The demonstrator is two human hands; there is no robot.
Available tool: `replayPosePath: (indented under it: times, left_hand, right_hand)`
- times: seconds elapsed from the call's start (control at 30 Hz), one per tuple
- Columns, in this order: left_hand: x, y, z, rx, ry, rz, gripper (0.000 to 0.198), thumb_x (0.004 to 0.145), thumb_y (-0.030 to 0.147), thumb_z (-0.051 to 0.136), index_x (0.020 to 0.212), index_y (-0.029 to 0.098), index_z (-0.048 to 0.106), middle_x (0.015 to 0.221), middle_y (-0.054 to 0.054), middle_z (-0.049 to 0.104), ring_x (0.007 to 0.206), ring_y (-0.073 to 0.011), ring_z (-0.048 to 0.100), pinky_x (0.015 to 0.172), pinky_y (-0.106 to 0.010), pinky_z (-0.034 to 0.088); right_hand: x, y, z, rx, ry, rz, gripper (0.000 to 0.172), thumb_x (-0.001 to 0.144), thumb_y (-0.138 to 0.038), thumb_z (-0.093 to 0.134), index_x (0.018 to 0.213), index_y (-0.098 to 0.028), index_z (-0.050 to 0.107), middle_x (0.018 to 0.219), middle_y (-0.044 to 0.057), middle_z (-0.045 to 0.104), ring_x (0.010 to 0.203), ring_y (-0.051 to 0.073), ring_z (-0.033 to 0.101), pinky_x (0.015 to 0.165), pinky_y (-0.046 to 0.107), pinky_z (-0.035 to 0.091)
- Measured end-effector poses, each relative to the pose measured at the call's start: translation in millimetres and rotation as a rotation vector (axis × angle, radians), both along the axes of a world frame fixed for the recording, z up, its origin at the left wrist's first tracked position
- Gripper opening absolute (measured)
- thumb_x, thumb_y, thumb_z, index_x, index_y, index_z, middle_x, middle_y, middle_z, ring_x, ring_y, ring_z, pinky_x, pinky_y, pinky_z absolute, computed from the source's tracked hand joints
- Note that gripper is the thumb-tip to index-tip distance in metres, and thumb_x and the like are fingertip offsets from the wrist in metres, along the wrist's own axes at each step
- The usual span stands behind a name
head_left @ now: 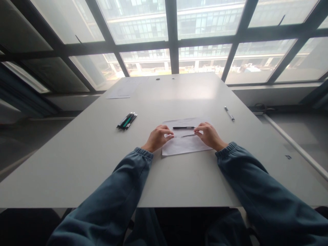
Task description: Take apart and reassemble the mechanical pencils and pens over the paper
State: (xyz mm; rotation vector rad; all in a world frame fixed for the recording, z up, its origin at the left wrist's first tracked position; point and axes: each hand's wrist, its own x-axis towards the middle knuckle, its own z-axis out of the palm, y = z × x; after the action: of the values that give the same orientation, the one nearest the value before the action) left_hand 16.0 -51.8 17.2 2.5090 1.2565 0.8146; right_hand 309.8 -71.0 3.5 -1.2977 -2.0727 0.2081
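Both hands rest on a white sheet of paper (183,143) lying on the grey table (89,153). My left hand (156,137) and my right hand (209,135) each pinch one end of a thin, pale rod-like part (186,135), perhaps a pen refill, held just above the sheet. A black pen (183,127) lies on the paper just beyond it, between the two hands. Fingers of both hands are curled together.
A bundle of several dark pens (126,121) lies to the left. A single pen (229,113) lies to the right. Another sheet of paper (123,90) sits at the table's far left. Large windows stand beyond the far edge.
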Motion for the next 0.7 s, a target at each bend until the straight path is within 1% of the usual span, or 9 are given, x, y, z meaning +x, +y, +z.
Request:
replayPosePath:
  times: [0.13, 0.3, 0.5, 0.6, 0.7]
  left_hand:
    - [0.9, -1.0, 0.4, -0.035, 0.022, -0.004, 0.011, 0.083, 0.036, 0.077, 0.086, 0.026, 0.080, 0.089, -0.003, 0.070, 0.088, -0.0202, 0.062, 0.083, -0.033, 0.050]
    - [0.6, 0.2, -0.9, -0.063, 0.026, -0.005, 0.007, 0.082, 0.033, 0.077, 0.084, 0.027, 0.080, 0.090, -0.003, 0.070, 0.089, -0.0201, 0.063, 0.084, -0.032, 0.050]
    - [2.7, -0.5, -2.5, -0.077, 0.017, -0.013, 0.008, 0.085, 0.031, 0.074, 0.082, 0.025, 0.079, 0.089, -0.003, 0.070, 0.089, -0.0202, 0.064, 0.084, -0.032, 0.050]
    - [5.6, -2.6, -2.5, -0.078, 0.016, -0.028, 0.009, 0.086, 0.029, 0.072, 0.081, 0.024, 0.078, 0.088, -0.003, 0.070, 0.088, -0.0201, 0.064, 0.083, -0.032, 0.050]
    - [7.9, -4.4, -1.5, -0.050, 0.013, -0.042, 0.010, 0.087, 0.028, 0.071, 0.081, 0.024, 0.077, 0.088, -0.003, 0.070, 0.088, -0.0199, 0.064, 0.083, -0.032, 0.050]
  right_hand:
    - [-0.9, 1.4, -2.3, -0.010, -0.029, 0.005, 0.010, 0.087, -0.015, 0.071, 0.085, -0.022, 0.078, 0.091, 0.007, 0.072, 0.089, 0.024, 0.059, 0.083, 0.038, 0.046]
    - [-1.3, 2.7, -4.7, -0.028, -0.073, -0.001, 0.011, 0.085, -0.012, 0.072, 0.087, -0.021, 0.077, 0.093, 0.007, 0.073, 0.093, 0.026, 0.059, 0.084, 0.038, 0.045]
    - [-2.6, 3.1, -3.7, -0.052, -0.100, 0.011, 0.016, 0.085, -0.007, 0.069, 0.079, -0.021, 0.074, 0.090, 0.007, 0.072, 0.091, 0.025, 0.058, 0.083, 0.035, 0.043]
    - [-4.4, 1.6, -0.9, -0.054, -0.114, 0.014, 0.016, 0.086, -0.007, 0.066, 0.078, -0.020, 0.072, 0.089, 0.007, 0.070, 0.092, 0.025, 0.058, 0.084, 0.035, 0.043]
    - [-7.0, -0.6, 2.0, -0.032, -0.095, 0.006, 0.015, 0.090, -0.011, 0.063, 0.081, -0.019, 0.071, 0.091, 0.009, 0.070, 0.092, 0.025, 0.058, 0.083, 0.036, 0.044]
